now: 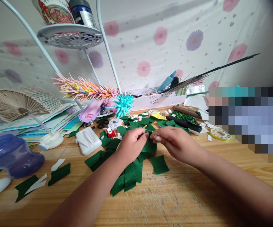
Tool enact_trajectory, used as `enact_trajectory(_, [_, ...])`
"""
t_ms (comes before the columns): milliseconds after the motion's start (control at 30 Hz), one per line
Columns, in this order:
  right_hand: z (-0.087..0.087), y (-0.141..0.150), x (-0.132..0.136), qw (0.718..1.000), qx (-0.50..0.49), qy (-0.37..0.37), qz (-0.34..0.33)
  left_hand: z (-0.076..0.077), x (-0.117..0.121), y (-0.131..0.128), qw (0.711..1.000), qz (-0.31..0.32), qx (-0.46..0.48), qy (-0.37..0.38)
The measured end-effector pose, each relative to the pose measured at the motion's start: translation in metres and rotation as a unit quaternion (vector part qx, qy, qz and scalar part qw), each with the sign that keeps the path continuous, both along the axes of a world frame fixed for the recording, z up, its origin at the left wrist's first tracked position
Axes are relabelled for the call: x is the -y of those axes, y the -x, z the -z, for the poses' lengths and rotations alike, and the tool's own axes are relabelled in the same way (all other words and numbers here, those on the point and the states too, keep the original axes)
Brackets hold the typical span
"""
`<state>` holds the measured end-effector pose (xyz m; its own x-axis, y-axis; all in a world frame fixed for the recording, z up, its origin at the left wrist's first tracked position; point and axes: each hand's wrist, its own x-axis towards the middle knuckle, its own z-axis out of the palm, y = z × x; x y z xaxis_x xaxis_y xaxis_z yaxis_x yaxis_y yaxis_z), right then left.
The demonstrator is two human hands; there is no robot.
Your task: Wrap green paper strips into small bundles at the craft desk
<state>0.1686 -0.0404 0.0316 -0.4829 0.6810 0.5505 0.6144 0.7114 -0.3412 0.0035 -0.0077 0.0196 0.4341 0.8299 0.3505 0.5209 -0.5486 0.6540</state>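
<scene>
My left hand [134, 143] and my right hand [177, 143] face each other above the table, each with thumb and forefinger pinched. A small strip of dark green crepe paper [149, 132] shows between the fingertips; the fingers cover most of it. Many cut pieces of the same green crepe paper [133, 173] lie overlapping beneath my hands. One loose green square [160, 164] rests on the wood under my right wrist. Just left of my left hand is a small red object [111, 133], partly among the paper.
At left are a white box [88, 141], a purple-blue container [25, 156] and a hand fan [20, 105]. Scissors [102, 124], a black rod [184, 124], a tape roll [220, 134] and a white tray [155, 103] lie farther back. A wire stand [70, 34] rises behind, near a turquoise spiky ornament [122, 106].
</scene>
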Motion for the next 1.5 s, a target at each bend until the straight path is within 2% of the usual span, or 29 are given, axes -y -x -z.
enact_trajectory(167, [0.003, 0.001, 0.0, 0.994, 0.097, -0.027, 0.04, -0.004, 0.006, -0.001, 0.995, 0.008, -0.09, -0.032])
enact_trajectory(300, [0.004, 0.002, -0.002, 0.987, 0.141, -0.058, 0.04, -0.008, 0.012, -0.002, 0.991, 0.048, -0.123, -0.032])
enact_trajectory(533, [0.005, -0.001, -0.005, 0.989, 0.134, -0.054, 0.019, -0.015, 0.017, -0.003, 0.983, 0.076, -0.164, -0.032])
enact_trajectory(667, [0.007, -0.003, -0.006, 0.993, 0.101, -0.044, 0.038, -0.018, 0.019, 0.0, 0.976, 0.097, -0.189, -0.045])
enact_trajectory(733, [0.008, -0.004, -0.007, 0.996, 0.07, -0.051, 0.03, -0.019, 0.019, 0.001, 0.976, 0.105, -0.187, -0.037])
enact_trajectory(967, [0.009, -0.005, -0.007, 0.992, -0.053, -0.074, -0.087, -0.026, 0.017, 0.005, 0.983, 0.144, -0.115, 0.026])
enact_trajectory(1167, [0.007, -0.002, -0.003, 0.99, -0.046, -0.109, -0.076, -0.028, 0.009, 0.013, 0.979, 0.176, -0.079, 0.06])
enact_trajectory(1367, [0.005, -0.001, -0.002, 0.99, -0.051, -0.091, -0.091, -0.03, 0.009, 0.014, 0.98, 0.171, -0.089, 0.046])
enact_trajectory(1500, [0.003, -0.002, 0.0, 0.99, -0.035, -0.079, -0.11, -0.03, 0.01, 0.013, 0.977, 0.177, -0.083, 0.085])
